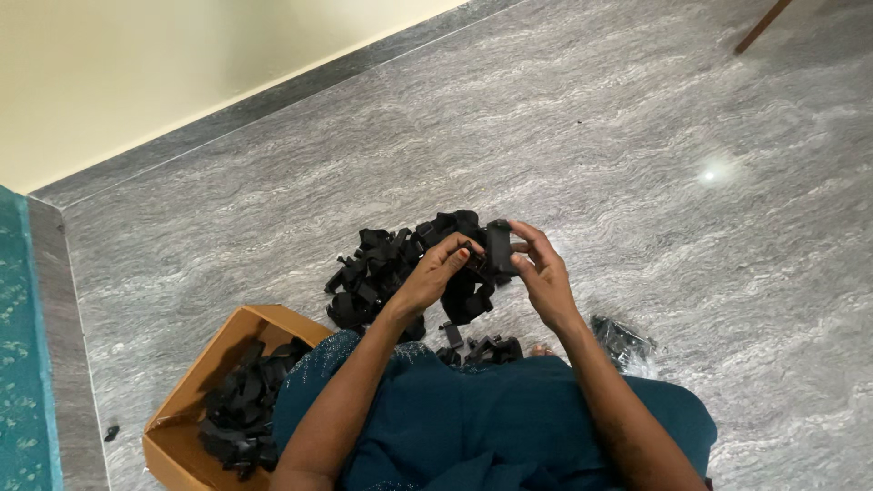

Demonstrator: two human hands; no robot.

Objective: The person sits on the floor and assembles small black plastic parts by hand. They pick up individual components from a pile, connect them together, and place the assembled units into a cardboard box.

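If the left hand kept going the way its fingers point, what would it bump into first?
The left hand points toward the small black plastic buckle pinched in the right hand. It would probably meet that buckle first, since its fingertips already seem to touch the strap there, though depth is hard to judge.

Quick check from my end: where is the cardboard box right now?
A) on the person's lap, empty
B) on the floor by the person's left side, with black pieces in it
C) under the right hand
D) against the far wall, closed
B: the cardboard box sits open on the grey floor beside the left arm, holding black pieces, while the left hand and right hand work a black part further up.
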